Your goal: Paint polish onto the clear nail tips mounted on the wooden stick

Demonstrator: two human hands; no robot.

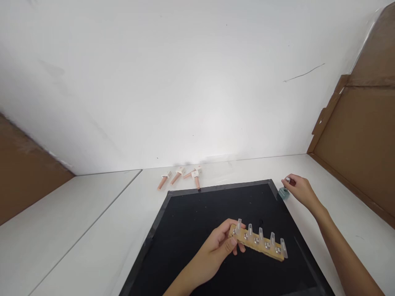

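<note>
The left hand (214, 250) grasps one end of a tan strip (262, 246), thumb on the near side and fingers behind it. The right hand (300, 189) pinches the white cap (288, 179) of a small grey-green bottle (283, 194).

In the head view, the strip is above the black mat (200, 218), slanting so that its free end lies lower and to the right. Five clear nail tips (261, 234) stand along it beside a row of shiny round studs (256, 240). The bottle stands on the white table (92, 230), just beside the mat's far right corner. Whether the cap is seated or lifted cannot be told. Several pink pegs (177, 178) with pale heads lie beyond the mat.

For good handling, the left thumb is best kept off the nearest tip and the strip held steady, since its far end is unsupported. On the right, a straight, light pull or turn on the cap seems wise: no other hand braces the bottle, and a sideways tug could tip it.
</note>
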